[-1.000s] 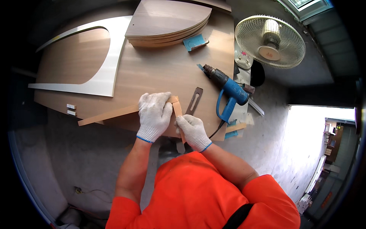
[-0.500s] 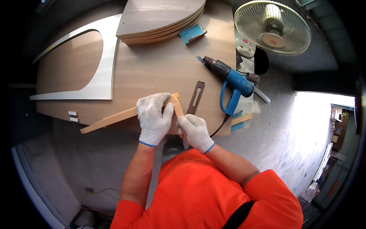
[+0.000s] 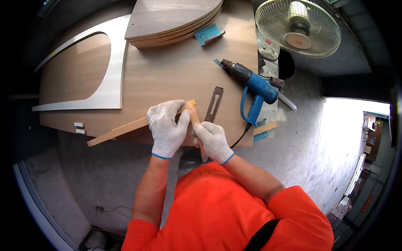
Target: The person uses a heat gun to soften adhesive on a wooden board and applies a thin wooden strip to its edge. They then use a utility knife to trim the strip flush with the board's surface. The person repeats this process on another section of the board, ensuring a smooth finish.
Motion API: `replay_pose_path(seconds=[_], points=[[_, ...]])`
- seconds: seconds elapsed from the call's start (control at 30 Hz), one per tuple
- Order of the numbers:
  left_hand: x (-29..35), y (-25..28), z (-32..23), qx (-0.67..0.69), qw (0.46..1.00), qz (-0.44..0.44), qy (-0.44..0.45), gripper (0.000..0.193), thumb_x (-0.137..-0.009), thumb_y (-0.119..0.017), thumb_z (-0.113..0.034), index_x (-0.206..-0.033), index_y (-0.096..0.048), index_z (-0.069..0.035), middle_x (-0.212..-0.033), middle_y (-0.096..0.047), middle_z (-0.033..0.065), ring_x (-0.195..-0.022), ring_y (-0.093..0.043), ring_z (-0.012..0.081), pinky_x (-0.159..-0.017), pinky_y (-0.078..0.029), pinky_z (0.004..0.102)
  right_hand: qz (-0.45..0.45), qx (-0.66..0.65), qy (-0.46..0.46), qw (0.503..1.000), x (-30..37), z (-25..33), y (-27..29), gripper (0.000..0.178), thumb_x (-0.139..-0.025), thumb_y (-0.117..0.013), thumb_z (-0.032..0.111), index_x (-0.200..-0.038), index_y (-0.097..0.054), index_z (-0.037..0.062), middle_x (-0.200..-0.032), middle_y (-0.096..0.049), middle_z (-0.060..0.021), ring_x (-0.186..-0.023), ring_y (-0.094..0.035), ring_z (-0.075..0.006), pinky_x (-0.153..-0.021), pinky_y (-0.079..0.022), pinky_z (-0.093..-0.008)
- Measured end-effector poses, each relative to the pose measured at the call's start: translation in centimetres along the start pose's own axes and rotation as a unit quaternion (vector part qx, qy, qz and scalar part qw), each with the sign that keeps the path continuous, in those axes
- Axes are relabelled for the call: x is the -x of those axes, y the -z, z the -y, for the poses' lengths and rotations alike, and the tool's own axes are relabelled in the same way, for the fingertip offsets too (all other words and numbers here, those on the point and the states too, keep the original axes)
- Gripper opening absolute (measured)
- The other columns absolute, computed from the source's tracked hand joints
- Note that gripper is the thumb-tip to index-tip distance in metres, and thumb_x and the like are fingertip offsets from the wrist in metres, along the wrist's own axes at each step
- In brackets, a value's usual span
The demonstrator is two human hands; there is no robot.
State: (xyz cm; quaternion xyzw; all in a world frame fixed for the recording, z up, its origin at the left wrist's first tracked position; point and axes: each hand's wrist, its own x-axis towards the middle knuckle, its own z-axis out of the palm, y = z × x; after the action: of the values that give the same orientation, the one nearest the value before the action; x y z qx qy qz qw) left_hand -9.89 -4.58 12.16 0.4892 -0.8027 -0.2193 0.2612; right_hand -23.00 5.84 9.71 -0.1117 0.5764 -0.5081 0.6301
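A long tan edging strip [image 3: 119, 130] slants across the near edge of the workbench and bends sharply downward at the middle. My left hand [image 3: 167, 127], in a white knit glove, is closed around it just left of the bend. Below the bend, my right hand [image 3: 212, 140], also gloved, pinches the strip's shorter leg between thumb and fingers. Part of the strip is hidden behind the gloves. Just beyond my right hand lies a dark slotted metal blade [image 3: 209, 118]. A blue heat gun [image 3: 261, 88] rests to its right, nozzle pointing away to the left.
Stacked curved wooden panels [image 3: 167, 21] sit at the bench's far side, beside a blue curved piece [image 3: 207, 34]. A white cut-out frame [image 3: 115, 79] lies left. Two small blocks [image 3: 79, 128] are near the front edge. A fan [image 3: 298, 29] stands at far right.
The whole view has shifted slightly. Both hands keep their hold on the strip, and a little more of its short leg shows below my right hand.
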Motion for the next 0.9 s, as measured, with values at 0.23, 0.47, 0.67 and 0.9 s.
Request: replay_pose_path(seconds=[0.23,0.47,0.67,0.9], points=[[0.0,-0.4,-0.1,-0.01,1.0,-0.019,0.008,0.02,-0.093,-0.079,-0.021,-0.108,-0.08,-0.008,-0.107,-0.079,0.0071,-0.104,-0.071,0.0261,-0.104,-0.045,0.0423,-0.001,-0.002,0.003,1.0,0.0,-0.3,-0.1,0.031,-0.109,-0.067,0.026,-0.09,-0.072,0.0013,-0.072,-0.066,-0.0038,-0.06,-0.059,-0.0107,-0.055,-0.048,-0.0279],[0.6,-0.6,0.4,-0.001,0.998,-0.062,-0.02,0.019,-0.094,-0.074,-0.009,-0.113,-0.078,-0.006,-0.113,-0.078,0.0102,-0.109,-0.071,0.0288,-0.105,-0.047,0.0456,0.065,0.066,-0.006,0.996,1.5,0.0,1.7,0.029,-0.111,-0.065,0.027,-0.1,-0.072,0.001,-0.08,-0.069,-0.0035,-0.069,-0.061,-0.0095,-0.06,-0.05,-0.0265],[5.5,1.4,-1.8,0.128,0.984,-0.126,0.0,0.031,-0.094,-0.072,0.003,-0.125,-0.072,0.0,-0.121,-0.073,0.0146,-0.116,-0.068,0.0286,-0.1,-0.055,0.0409,0.121,0.139,0.056,0.981,4.4,1.2,2.4,0.027,-0.113,-0.063,0.024,-0.112,-0.072,-0.0018,-0.095,-0.074,-0.0044,-0.083,-0.065,-0.0103,-0.074,-0.055,-0.0282],[11.9,1.2,-3.4,0.569,0.735,0.033,0.367,0.017,-0.109,-0.058,-0.004,-0.12,-0.069,0.003,-0.113,-0.074,0.0107,-0.103,-0.072,0.0155,-0.093,-0.061,0.031,0.299,0.365,0.1,0.876,3.3,1.8,4.1,0.028,-0.109,-0.065,0.028,-0.113,-0.077,0.0023,-0.097,-0.074,-0.014,-0.089,-0.073,-0.0269,-0.083,-0.058,-0.0387]])
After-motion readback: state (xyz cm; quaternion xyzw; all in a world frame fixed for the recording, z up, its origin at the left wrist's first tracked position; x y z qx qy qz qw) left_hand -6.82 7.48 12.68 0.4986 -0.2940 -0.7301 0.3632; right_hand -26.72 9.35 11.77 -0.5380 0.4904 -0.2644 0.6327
